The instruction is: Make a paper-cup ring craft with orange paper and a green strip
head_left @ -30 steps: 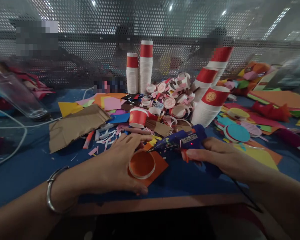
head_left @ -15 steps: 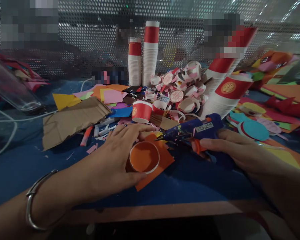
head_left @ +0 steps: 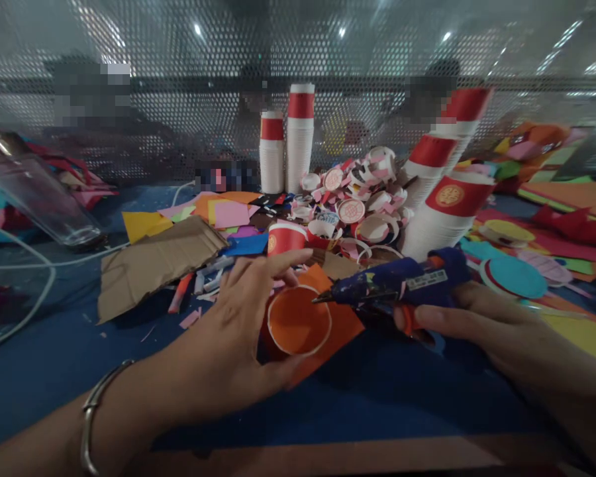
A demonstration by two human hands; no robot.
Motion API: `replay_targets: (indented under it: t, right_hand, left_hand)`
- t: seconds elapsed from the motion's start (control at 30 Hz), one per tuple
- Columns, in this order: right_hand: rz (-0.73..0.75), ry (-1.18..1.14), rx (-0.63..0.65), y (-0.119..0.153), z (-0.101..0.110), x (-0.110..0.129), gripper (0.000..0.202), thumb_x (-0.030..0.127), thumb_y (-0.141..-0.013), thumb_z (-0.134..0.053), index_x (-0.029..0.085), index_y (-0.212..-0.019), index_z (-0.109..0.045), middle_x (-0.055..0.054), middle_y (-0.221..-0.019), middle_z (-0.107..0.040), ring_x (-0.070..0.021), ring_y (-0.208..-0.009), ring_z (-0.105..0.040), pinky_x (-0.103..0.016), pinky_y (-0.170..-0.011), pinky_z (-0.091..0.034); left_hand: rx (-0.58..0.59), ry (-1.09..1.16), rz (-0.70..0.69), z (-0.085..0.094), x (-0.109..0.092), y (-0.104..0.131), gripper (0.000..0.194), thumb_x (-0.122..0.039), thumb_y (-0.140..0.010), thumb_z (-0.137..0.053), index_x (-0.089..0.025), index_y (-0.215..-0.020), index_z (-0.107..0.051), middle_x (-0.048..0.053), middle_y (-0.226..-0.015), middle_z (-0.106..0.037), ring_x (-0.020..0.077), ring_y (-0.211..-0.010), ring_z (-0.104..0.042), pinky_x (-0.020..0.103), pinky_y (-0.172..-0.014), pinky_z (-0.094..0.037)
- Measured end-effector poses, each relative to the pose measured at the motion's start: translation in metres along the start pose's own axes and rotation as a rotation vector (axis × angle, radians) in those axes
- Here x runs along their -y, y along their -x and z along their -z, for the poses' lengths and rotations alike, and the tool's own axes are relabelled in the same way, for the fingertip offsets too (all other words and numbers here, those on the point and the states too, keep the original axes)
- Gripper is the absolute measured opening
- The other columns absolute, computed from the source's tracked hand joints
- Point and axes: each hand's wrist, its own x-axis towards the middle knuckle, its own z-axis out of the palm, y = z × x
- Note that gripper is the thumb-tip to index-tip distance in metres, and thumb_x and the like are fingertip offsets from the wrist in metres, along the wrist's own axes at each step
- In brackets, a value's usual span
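The left hand (head_left: 228,331) curls its fingers and thumb round the paper-cup ring (head_left: 269,324) on orange paper (head_left: 345,331); the right hand (head_left: 469,318) grips the glue gun (head_left: 392,283), its nozzle now over the ring's opening, no longer beyond the rim. Gun label: illegible. Behind, fingers now partly hide a red cup (head_left: 285,240); the cup stack (head_left: 444,215) bears an unreadable gold emblem
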Motion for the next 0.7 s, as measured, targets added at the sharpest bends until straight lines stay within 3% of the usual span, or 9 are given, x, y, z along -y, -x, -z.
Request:
replay_targets:
  t: [0.1,0.23,0.37,0.5,0.57,0.7]
  right_hand:
    - [-0.011,-0.042,0.123,-0.003,-0.001,0.001,0.042,0.064,-0.062,-0.089,0.025,-0.057,-0.076,-0.005,-0.063,-0.069,-0.0193,-0.062,-0.061,-0.027,-0.053,-0.051]
    - [-0.111,-0.224,0.04,-0.006,-0.006,0.005,0.043,0.063,-0.063,-0.089,0.023,-0.059,-0.073,-0.003,-0.06,-0.068,-0.0187,-0.06,-0.063,-0.027,-0.055,-0.053]
    - [-0.154,-0.361,0.041,-0.009,-0.009,0.017,0.039,0.056,-0.066,-0.091,0.021,-0.066,-0.075,-0.002,-0.062,-0.071,-0.0167,-0.057,-0.065,-0.025,-0.056,-0.055]
    - [-0.082,-0.509,0.019,-0.022,-0.014,0.027,0.027,0.044,-0.069,-0.093,0.022,-0.079,-0.08,-0.001,-0.077,-0.078,-0.0159,-0.068,-0.071,-0.022,-0.062,-0.059]
    - [-0.059,-0.539,0.047,-0.03,-0.018,0.028,0.029,0.045,-0.066,-0.095,0.023,-0.076,-0.078,-0.001,-0.077,-0.078,-0.0164,-0.069,-0.071,-0.023,-0.062,-0.06]
    - [-0.01,-0.553,0.113,-0.04,-0.025,0.027,0.027,0.045,-0.075,-0.09,0.023,-0.087,-0.08,-0.003,-0.084,-0.081,-0.0168,-0.075,-0.074,-0.024,-0.069,-0.062]
  left_hand:
    - [0.049,0.079,0.055,-0.003,0.005,-0.001,0.087,-0.027,-0.082,-0.082,-0.033,-0.155,-0.034,0.012,-0.148,-0.055,0.0317,-0.131,-0.059,0.05,-0.109,-0.053]
    - [-0.051,0.056,0.072,-0.006,0.009,-0.001,0.088,-0.028,-0.081,-0.082,-0.032,-0.152,-0.03,0.012,-0.138,-0.057,0.0328,-0.129,-0.061,0.052,-0.106,-0.054]
    - [-0.105,0.019,0.071,-0.01,0.006,0.0,0.089,-0.027,-0.082,-0.082,-0.033,-0.152,-0.027,0.012,-0.14,-0.055,0.0332,-0.132,-0.058,0.053,-0.108,-0.05]
    - [-0.21,-0.082,-0.027,-0.015,-0.005,-0.002,0.085,-0.025,-0.087,-0.078,-0.032,-0.154,-0.026,0.012,-0.142,-0.055,0.033,-0.13,-0.053,0.054,-0.109,-0.046]
    - [-0.252,-0.162,-0.1,-0.015,-0.011,-0.005,0.081,-0.023,-0.09,-0.076,-0.029,-0.154,-0.028,0.012,-0.142,-0.057,0.0327,-0.129,-0.052,0.053,-0.108,-0.044]
    - [-0.266,-0.276,-0.183,-0.013,-0.02,-0.012,0.08,-0.014,-0.092,-0.071,-0.026,-0.157,-0.027,0.013,-0.142,-0.057,0.0314,-0.13,-0.048,0.048,-0.107,-0.04]
